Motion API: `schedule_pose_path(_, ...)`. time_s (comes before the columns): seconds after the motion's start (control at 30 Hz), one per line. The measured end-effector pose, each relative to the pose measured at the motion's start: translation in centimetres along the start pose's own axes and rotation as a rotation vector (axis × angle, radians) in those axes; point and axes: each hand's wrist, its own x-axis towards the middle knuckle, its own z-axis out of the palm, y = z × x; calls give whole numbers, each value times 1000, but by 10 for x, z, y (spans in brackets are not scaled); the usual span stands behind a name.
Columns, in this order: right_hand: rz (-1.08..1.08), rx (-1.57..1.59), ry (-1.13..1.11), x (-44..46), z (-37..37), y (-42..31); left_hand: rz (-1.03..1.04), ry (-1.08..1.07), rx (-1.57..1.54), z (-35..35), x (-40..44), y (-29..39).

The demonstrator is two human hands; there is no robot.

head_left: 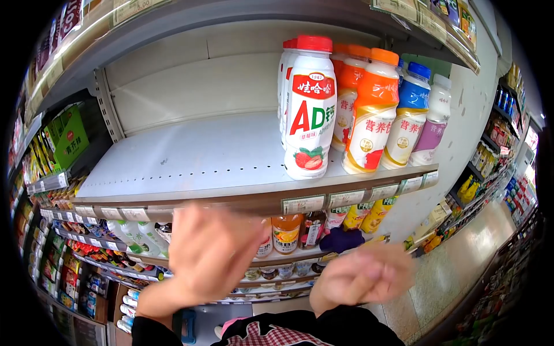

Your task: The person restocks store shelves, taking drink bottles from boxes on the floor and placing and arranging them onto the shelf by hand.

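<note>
Bottles stand upright at the shelf's right end, this portion seemingly arranged, while my left hand and right hand blur near its edge; finger closure and remaining work I cannot tell.

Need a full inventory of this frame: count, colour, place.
Shelf: one, whitish, brown front edge, centre
Price labels: several, pale, along that edge
Red-capped bottles: several, white, mid-shelf, in a row
Orange-capped bottles: several, orange and white, right of those
Blue-capped bottle: one in front, blue and white, further right
Purple-labelled bottle: one, white cap, far right
Orange drink: one, shelf below
Cloth-like item: one, dark purple, shelf below
Green box: one, left shelving
Floor: pale, lower right
Checked cloth: one, red and white, bottom
Sleeves: two, black, bottom
Left hand: one, blurred, before shelf edge
Right hand: one, blurred, lower right of centre
</note>
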Motion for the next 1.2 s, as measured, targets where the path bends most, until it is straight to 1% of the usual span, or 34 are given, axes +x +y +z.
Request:
schedule_pose_path(0.03,-7,44,-13,-7,-7,-9,40,3,-38,-5,-12,4)
schedule_pose_path(0.13,147,54,-196,-23,-16,-23,-118,-42,-107,-16,-36,16)
schedule_pose_path(0.23,236,122,-331,-29,-7,-26,-157,-72,-87,-24,-49,8)
schedule_pose_path(0.33,260,184,-367,-41,12,-34,-216,-32,-83,-34,-64,4)
schedule_pose_path(0.4,279,231,-402,-52,28,-41,-187,-34,-82,-46,-75,-3)
schedule_pose_path(0.43,303,265,-378,-60,37,-43,-208,13,-83,-50,-82,-4)
schedule_pose_path(0.53,277,336,-351,-86,66,-50,-305,123,-75,-65,-108,-6)
schedule_pose_path(0.57,298,372,-301,-100,78,-56,-322,200,-52,-68,-119,-10)
schedule_pose_path(0.6,347,419,-287,-110,90,-64,-358,234,-30,-77,-128,-11)
schedule_pose_path(0.67,415,505,-303,-135,112,-79,-437,284,9,-95,-150,-14)
schedule_pose_path(0.77,555,657,-593,-161,148,-106,-646,253,93,-130,-187,-20)
schedule_pose_path(0.87,694,813,-724,-192,189,-139,-823,356,143,-164,-219,-27)
schedule_pose_path(0.9,712,839,-760,-203,204,-150,-874,353,154,-179,-230,-31)
schedule_pose_path(1.0,812,949,-851,-238,237,-179,-909,458,312,-206,-266,-50)
schedule_pose_path(1.03,873,953,-894,-250,244,-190,-951,469,338,-218,-274,-55)
schedule_pose_path(1.13,1036,960,-1030,-285,261,-225,-1282,435,170,-248,-315,-55)
schedule_pose_path(1.17,1075,959,-1035,-293,271,-239,-1406,474,164,-252,-329,-56)
schedule_pose_path(1.2,1077,965,-1074,-304,279,-248,-1438,419,253,-257,-345,-60)
